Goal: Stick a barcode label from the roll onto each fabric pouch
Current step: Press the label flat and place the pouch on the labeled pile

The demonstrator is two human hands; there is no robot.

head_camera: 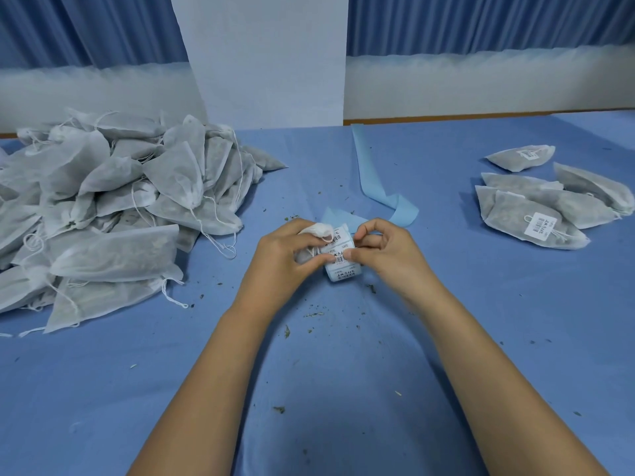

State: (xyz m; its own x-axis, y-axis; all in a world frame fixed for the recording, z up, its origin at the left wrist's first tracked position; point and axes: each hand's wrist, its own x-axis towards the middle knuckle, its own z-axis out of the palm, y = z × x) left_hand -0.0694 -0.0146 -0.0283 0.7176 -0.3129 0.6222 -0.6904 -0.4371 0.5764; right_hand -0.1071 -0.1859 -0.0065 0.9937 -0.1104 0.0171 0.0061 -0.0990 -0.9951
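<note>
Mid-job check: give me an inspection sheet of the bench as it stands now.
surface: blue table cloth, creased near the arms.
job's things: heap of unlabelled pouches on the left; smaller pouch group on the right, two showing labels; label roll between the hands.
clutter: blue backing strip trailing behind the roll; herb crumbs scattered.
grips: left hand holds one pouch beside the roll; right hand pinches at the label roll.
cables: nothing seen.
surroundings: blue curtains, white pillar.

A small packing workroom: blue-clothed table point(343, 372), heaped fabric pouches point(103, 207) at nine o'clock, labelled pouches point(536, 214) at two.
</note>
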